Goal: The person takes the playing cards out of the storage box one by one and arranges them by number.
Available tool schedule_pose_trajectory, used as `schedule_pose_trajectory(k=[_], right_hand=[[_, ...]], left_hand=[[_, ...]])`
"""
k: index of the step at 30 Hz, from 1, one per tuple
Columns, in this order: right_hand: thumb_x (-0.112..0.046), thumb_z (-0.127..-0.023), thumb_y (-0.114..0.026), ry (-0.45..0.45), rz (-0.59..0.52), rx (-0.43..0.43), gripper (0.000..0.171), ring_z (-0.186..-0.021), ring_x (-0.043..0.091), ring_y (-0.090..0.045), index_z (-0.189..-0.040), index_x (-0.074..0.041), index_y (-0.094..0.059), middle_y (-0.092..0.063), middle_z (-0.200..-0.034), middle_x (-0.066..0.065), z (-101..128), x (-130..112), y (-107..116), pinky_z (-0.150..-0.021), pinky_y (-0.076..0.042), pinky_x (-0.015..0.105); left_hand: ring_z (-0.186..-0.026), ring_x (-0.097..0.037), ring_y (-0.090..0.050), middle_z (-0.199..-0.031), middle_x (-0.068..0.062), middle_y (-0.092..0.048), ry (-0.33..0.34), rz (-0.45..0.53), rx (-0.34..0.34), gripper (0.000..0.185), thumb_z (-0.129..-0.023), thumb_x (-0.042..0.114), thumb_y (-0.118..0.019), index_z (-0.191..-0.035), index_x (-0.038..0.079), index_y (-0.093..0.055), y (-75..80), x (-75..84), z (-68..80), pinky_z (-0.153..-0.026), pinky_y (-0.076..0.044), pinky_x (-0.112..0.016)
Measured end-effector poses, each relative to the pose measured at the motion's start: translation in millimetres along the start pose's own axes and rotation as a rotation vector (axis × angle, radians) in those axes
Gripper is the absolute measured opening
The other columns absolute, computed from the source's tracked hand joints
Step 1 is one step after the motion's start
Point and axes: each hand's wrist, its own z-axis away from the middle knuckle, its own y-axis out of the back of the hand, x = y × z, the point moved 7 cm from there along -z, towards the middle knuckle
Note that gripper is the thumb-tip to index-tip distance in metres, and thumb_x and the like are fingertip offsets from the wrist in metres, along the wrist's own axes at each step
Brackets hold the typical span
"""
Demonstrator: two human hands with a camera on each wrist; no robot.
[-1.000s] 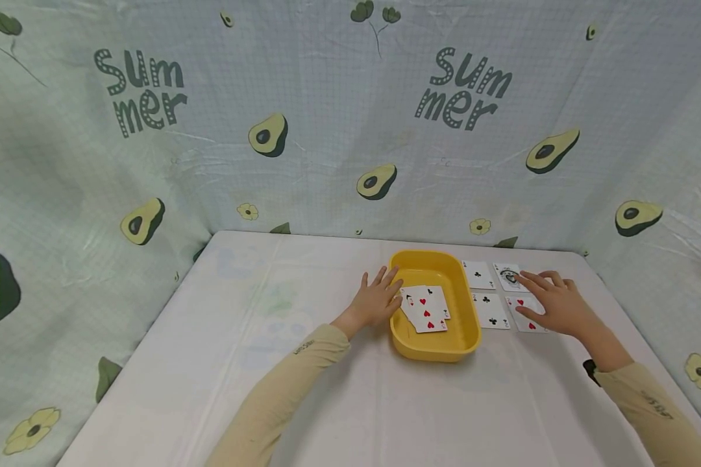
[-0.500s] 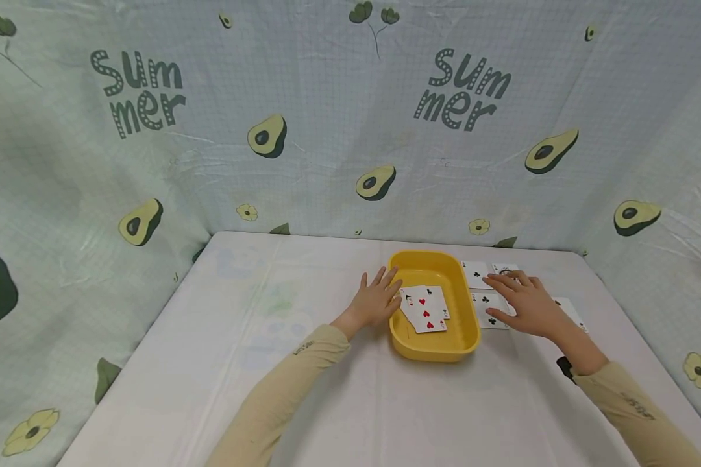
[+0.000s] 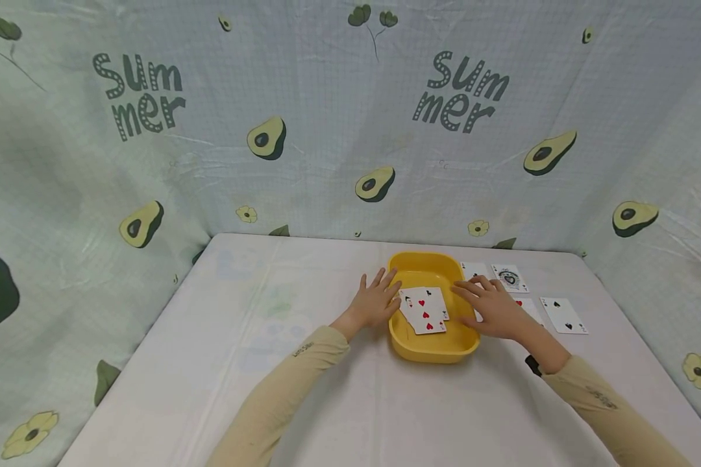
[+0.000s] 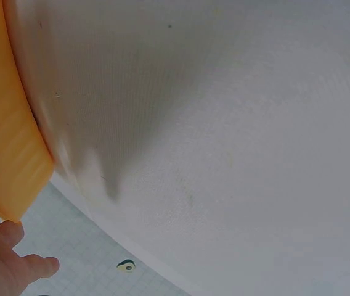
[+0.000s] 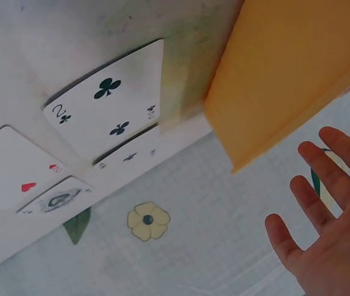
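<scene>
A yellow plastic tray (image 3: 432,353) stands on the white table; several playing cards (image 3: 426,311) lie in it, a three of hearts uppermost. My left hand (image 3: 370,301) rests at its left rim, fingers spread. At the right rim my right hand (image 3: 491,311) reaches over with loosely extended fingers and holds no card. Right of the tray lie an ace of clubs (image 3: 472,268), an ace of spades (image 3: 509,279), a two of hearts (image 3: 528,309) and a two of spades (image 3: 563,316). The right hand mostly hides the two of clubs (image 5: 110,102) in the head view.
A cloth printed with avocados (image 3: 376,184) hangs behind the table and at both sides. The white tabletop (image 3: 257,292) stretches left of the tray and in front of it.
My right hand has moved left from above the right-hand cards to the tray's right rim, uncovering the two of spades and ace of spades. My left hand has stayed put.
</scene>
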Motion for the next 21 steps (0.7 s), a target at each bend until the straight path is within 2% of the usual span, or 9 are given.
schedule_pose_trajectory(k=[10,16,21], right_hand=[[-0.043,-0.076,-0.064,0.042,-0.042,-0.139,0.061,-0.118,0.030,-0.036,-0.127,-0.014,-0.050,-0.046,-0.134,0.007,-16,-17,-22,-0.095,-0.028,0.055],[-0.048,-0.075,-0.063,0.109,-0.017,-0.157,0.065,-0.116,0.029,-0.038,-0.128,-0.014,-0.048,-0.047,-0.134,0.008,-23,-26,-32,-0.096,-0.029,0.056],[-0.053,-0.075,-0.061,0.115,0.003,-0.180,0.067,-0.120,0.030,-0.037,-0.129,-0.016,-0.048,-0.045,-0.135,0.008,-27,-26,-41,-0.097,-0.027,0.059]], left_hand=[[-0.140,-0.025,-0.010,-0.152,-0.002,-0.011,0.005,-0.002,-0.011,0.048,-0.097,0.035,-0.027,-0.140,0.016,-0.031,0.0,0.0,0.8,-0.107,-0.014,-0.057],[-0.139,-0.026,-0.011,-0.152,-0.002,-0.012,0.002,0.000,-0.009,0.047,-0.097,0.035,-0.027,-0.140,0.015,-0.032,1.3,0.4,1.8,-0.106,-0.015,-0.057],[-0.139,-0.027,-0.014,-0.151,-0.003,-0.014,-0.005,-0.003,0.005,0.047,-0.096,0.034,-0.027,-0.139,0.015,-0.033,2.0,1.3,0.8,-0.106,-0.016,-0.057]])
